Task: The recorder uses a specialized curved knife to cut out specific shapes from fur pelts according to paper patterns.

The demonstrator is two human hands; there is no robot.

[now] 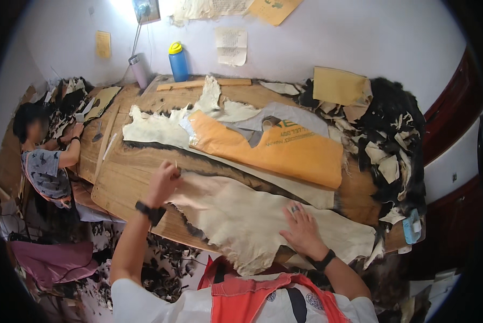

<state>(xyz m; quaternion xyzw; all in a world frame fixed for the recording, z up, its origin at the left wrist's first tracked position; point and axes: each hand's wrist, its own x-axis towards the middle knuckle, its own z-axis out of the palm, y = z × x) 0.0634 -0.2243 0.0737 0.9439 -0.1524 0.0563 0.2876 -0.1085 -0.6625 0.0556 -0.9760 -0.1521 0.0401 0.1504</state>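
Observation:
A cream-coloured fur hide [236,215] lies skin side up along the near edge of the wooden table, with dark hair showing at its borders. My left hand [165,182] is closed at the hide's left end. A small pale tip sticks up from its fingers, but what they hold is too small to name. My right hand [304,229] lies flat on the right half of the hide, fingers spread, a ring on one finger. Just beyond, an orange sheet [274,148] with a torn edge rests on another pale hide [158,126].
Dark fur scraps [395,129] are heaped at the right end of the table [128,180], a blue packet [412,229] near them. A blue bottle [178,65] and a lilac tumbler [138,72] stand at the back. At the left a co-worker [50,156] handles fur pieces.

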